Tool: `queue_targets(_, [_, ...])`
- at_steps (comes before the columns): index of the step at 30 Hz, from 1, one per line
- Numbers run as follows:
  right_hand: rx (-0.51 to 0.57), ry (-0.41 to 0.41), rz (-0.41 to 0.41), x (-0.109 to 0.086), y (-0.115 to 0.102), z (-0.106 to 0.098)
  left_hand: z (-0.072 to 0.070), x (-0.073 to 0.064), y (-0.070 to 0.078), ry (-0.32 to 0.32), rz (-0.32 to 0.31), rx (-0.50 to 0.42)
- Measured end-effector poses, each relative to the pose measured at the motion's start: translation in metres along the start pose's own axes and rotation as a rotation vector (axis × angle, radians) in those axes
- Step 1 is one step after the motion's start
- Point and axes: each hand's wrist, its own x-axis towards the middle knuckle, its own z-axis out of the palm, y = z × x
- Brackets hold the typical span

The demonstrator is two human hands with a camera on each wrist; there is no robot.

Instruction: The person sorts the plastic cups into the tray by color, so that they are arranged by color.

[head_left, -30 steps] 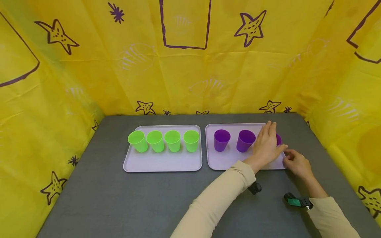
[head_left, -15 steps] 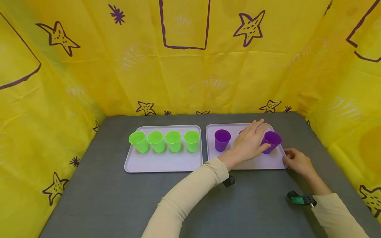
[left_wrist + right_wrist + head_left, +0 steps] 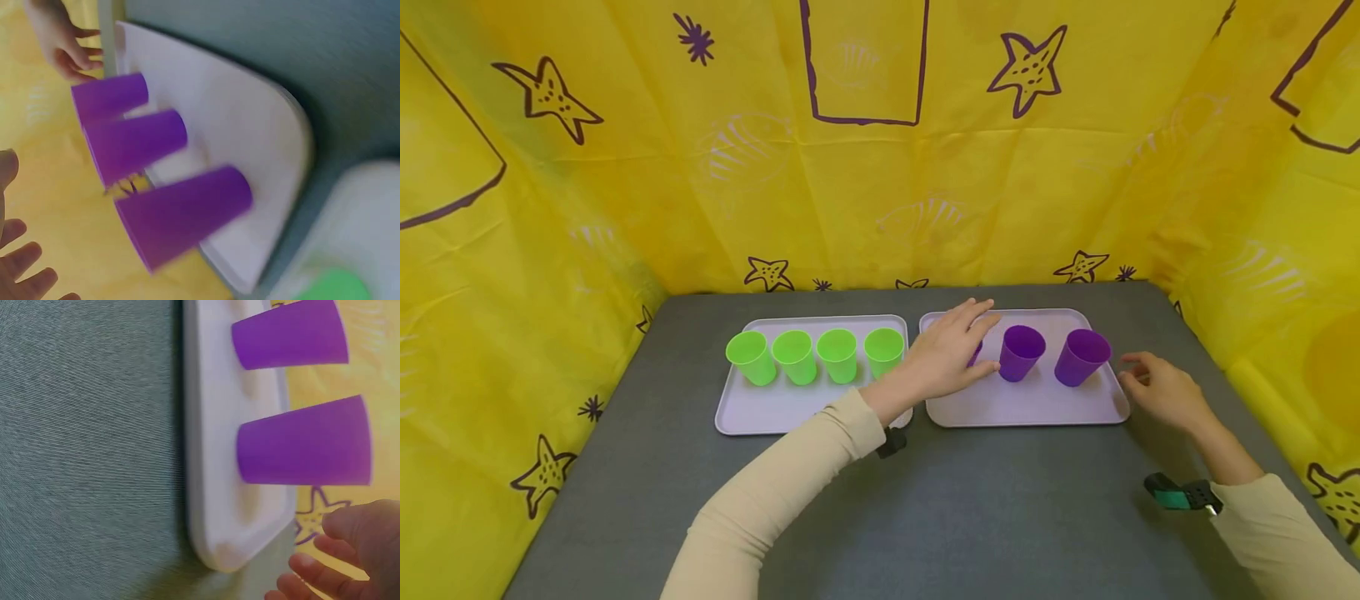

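Observation:
Three purple cups stand upright in a row on the right tray [image 3: 1030,410]. The left hand [image 3: 951,350], its fingers spread, is over the tray's left end and mostly covers the leftmost cup [image 3: 187,215] in the head view. Nothing is in its grasp; the left wrist view shows the fingers apart from that cup. To the right come the middle cup [image 3: 1021,354] and the right cup [image 3: 1082,358]. Beside the tray's right edge, the right hand [image 3: 1167,393] hovers with loosely bent fingers, holding nothing. Its fingers [image 3: 319,575] are separate from the tray in the right wrist view.
A second pale tray [image 3: 760,419] lies to the left, with several green cups [image 3: 795,358] in a row, the rightmost partly behind the left wrist. Both trays rest on a dark grey table [image 3: 970,508]. A yellow patterned cloth [image 3: 850,208] encloses its back and sides.
The left hand has swept leftward above the purple cups, from the right cup to the leftmost. The right hand has come off the tray's right edge and shifted slightly right. The cups stay in place.

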Motion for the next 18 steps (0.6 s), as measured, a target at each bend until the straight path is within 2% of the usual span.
queue_targets(3, [-0.008, 0.018, -0.028, 0.002, -0.005, -0.007, -0.011, -0.018, -0.017, -0.004, -0.014, -0.01])
queue_targets(11, [-0.036, 0.097, -0.136, 0.01, -0.012, -0.023, -0.036, -0.072, -0.066, 0.007, -0.102, -0.002])
queue_targets(18, [-0.088, 0.149, -0.228, 0.015, -0.017, -0.036, -0.058, -0.11, -0.098, 0.038, -0.175, -0.01])
